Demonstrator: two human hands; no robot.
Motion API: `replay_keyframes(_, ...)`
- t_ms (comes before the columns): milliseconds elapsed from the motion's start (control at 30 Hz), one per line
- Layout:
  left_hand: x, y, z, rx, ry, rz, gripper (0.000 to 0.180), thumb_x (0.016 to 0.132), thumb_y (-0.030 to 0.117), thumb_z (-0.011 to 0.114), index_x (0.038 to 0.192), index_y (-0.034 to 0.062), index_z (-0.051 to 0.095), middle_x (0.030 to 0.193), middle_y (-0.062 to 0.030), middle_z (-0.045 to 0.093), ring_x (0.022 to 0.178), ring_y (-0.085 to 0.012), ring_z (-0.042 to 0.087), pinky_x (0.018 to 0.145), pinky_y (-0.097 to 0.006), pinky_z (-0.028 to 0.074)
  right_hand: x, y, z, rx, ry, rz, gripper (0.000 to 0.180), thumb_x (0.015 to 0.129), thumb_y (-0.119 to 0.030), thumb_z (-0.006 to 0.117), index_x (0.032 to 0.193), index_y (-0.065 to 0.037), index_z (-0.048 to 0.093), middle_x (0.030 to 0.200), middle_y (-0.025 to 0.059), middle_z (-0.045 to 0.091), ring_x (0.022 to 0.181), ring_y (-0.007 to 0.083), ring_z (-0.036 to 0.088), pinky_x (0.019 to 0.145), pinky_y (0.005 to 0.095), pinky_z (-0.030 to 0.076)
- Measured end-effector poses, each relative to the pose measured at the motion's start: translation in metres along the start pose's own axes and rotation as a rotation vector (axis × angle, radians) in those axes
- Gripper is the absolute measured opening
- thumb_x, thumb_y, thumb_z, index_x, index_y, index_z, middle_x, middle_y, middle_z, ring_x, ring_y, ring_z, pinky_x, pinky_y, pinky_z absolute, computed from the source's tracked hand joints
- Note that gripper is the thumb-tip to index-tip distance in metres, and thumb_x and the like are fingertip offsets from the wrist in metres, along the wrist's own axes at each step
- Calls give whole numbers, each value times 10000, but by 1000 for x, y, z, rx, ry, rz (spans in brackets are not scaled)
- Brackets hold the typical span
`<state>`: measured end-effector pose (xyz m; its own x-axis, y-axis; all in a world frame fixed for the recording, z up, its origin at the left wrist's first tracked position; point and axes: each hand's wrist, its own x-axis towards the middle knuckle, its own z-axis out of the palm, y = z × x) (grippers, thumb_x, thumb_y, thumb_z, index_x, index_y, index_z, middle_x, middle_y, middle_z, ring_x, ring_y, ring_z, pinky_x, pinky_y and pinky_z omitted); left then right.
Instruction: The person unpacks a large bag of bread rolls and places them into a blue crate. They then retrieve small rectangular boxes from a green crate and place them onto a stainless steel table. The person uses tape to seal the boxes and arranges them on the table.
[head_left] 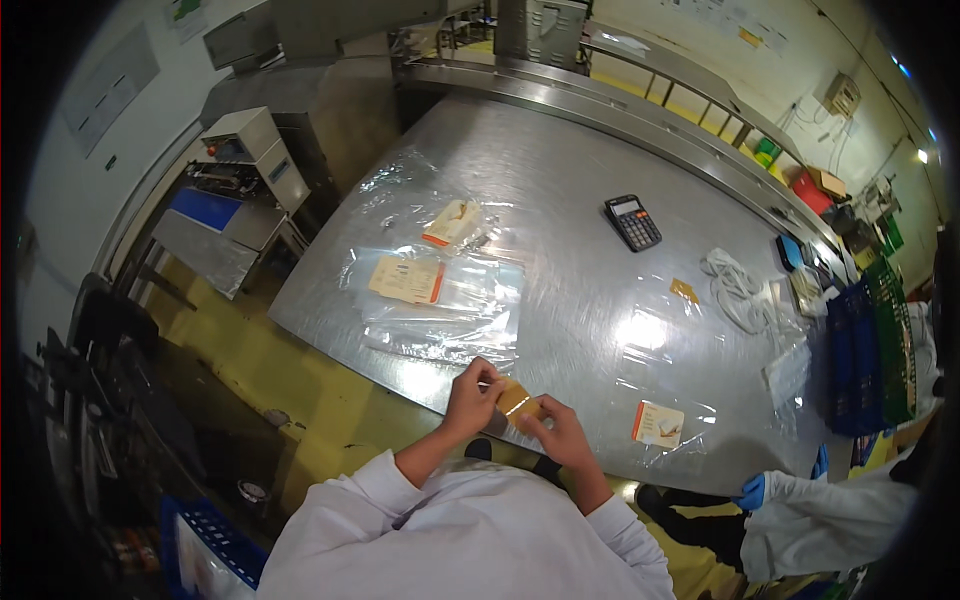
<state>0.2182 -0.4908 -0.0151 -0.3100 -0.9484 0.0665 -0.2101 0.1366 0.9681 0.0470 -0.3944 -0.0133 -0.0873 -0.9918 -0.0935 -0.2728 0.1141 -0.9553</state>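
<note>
Steel worktop (560,190) edge: left hand (472,398) and right hand (553,430) pinch a small tan card (517,400), apparently readying it; slipping it into a clear bag (445,300) needs a steady grip.

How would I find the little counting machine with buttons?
Look at the big shiny metal table. Toward its far right side lies the calculator, alone on bare steel. It is the only dark, buttoned thing; the clear bags nearby are see-through with orange cards.

Overhead glare on steel table (560,180), dark fisheye rim
</note>
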Motion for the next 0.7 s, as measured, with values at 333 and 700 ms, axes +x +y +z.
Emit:
replay_keyframes(333,34,15,-16,-306,-32,-89,170,887,-3,687,940,38,531,841,-30,591,792,-86,599,689,-235,515,16,-36,-10,-130,106,31,268,921,-242,700,953,23,671,731,92,648,657,103,551,598,308,445)
replay_keyframes(700,28,63,54,-342,-349,73,277,856,-80,706,1056,22,544,926,-32,572,875,-96,596,811,-265,543,-68,-51,-74,-264,400,233,249,913,-223,713,952,21,679,741,64,660,611,84,554,544,279,443)
